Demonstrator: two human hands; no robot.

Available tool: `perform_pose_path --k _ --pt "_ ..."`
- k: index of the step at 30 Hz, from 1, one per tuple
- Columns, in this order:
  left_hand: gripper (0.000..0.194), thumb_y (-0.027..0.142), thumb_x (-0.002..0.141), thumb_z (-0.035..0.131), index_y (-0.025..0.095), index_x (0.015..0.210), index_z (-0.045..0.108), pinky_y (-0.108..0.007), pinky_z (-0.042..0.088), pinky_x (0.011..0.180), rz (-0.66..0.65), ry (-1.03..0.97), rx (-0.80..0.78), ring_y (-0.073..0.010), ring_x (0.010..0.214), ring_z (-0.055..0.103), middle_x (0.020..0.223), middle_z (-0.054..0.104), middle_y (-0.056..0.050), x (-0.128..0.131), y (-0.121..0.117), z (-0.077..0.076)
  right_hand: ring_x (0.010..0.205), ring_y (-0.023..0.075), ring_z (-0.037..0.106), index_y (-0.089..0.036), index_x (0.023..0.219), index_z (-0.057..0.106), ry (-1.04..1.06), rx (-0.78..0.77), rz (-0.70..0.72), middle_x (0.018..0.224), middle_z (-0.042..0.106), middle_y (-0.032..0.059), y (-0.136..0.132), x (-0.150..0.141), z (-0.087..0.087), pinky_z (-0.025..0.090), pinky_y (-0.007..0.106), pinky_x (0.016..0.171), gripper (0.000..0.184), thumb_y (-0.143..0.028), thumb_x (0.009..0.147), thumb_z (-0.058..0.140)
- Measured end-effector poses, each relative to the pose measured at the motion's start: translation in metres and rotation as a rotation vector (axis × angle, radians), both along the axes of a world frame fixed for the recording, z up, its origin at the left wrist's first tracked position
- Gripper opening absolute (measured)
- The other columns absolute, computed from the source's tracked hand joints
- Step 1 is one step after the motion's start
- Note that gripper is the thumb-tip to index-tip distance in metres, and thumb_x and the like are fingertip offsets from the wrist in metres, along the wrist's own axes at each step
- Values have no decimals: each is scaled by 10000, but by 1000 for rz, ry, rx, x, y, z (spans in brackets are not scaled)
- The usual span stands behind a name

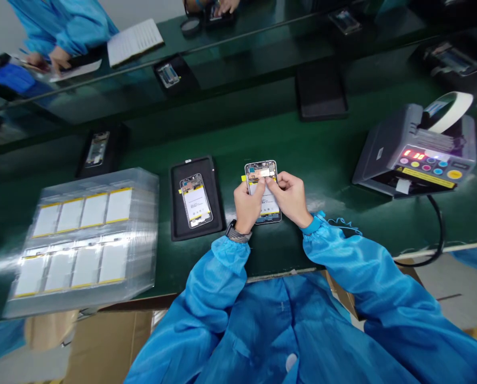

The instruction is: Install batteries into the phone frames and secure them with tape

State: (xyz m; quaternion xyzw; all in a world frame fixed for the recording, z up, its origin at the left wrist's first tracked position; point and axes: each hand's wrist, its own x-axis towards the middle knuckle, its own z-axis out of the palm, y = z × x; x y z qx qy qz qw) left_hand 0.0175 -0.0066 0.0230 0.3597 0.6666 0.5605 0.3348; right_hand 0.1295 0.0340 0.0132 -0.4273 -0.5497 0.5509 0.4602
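Observation:
An opened phone (pixel 269 200) with a white battery and bare circuit parts lies before me at the table's near edge. My left hand (pixel 247 208) grips its left side, thumb resting near the top of the battery. From the right, my right hand (pixel 291 200) holds the other side, its thumb pressed close to the left thumb. A yellow tab sticks out at the phone's upper left. Just left of my hands, a second opened phone (pixel 196 201) with a battery lies in a black tray (pixel 218 213).
Stacked clear trays of batteries (pixel 142 240) stand at the left. A tape dispenser (pixel 414 149) with a lit display sits at the right, its cable hanging down. A black tray (pixel 321 90) lies farther back. Across the bench, a person in blue sleeves (pixel 78 26) works near a notebook (pixel 134 41).

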Motion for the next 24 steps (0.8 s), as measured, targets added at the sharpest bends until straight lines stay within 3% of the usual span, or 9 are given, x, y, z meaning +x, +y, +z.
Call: perform_pose_path --k 5,10,13,15,18,20,24 --pt "398 532 841 732 143 915 697 -243 484 631 -132 -48 43 -159 723 614 805 693 -38 -6 1 -1 513 86 291 -215 625 389 -59 44 -31 544 378 -54 6 5 -3 225 241 472 580 -625 843 736" --pt "551 505 774 815 144 1164 669 -296 566 771 -285 -270 42 -221 909 714 1099 754 -110 -4 1 -9 502 82 338 -212 592 387 -117 22 -37 527 409 -52 21 8 -5 230 223 447 606 -654 804 744" --pt "582 482 718 868 138 1143 668 -338 587 828 -246 -382 29 -247 961 734 1147 753 -133 -2 3 -14 520 102 477 -200 636 506 -138 -24 68 576 549 -27 29 19 3 345 214 464 530 -650 809 725" --pt "571 469 690 889 139 1106 679 -352 595 839 -180 -442 13 -250 962 742 1131 759 -130 -2 5 -15 547 129 573 -195 732 597 -137 -52 51 626 635 -4 23 38 14 446 230 511 450 -615 802 741" --pt "508 399 670 911 144 1054 700 -364 613 838 -85 -554 -24 -247 932 752 1078 774 -107 -5 7 -14 553 152 634 -189 829 655 -132 -44 -129 635 677 18 -4 86 36 523 258 554 364 -529 792 780" --pt "415 319 693 899 140 1018 713 -366 625 839 -36 -634 -41 -240 906 759 1026 782 -93 -7 9 -13 524 148 629 -178 839 687 -145 -14 -328 620 682 28 -24 127 49 529 258 542 325 -480 789 797" --pt "237 226 785 822 132 980 728 -365 635 856 5 -766 -42 -230 890 769 955 784 -87 -11 13 -9 444 124 581 -151 764 701 -167 15 -723 557 649 28 -39 194 59 489 231 462 325 -428 699 857"
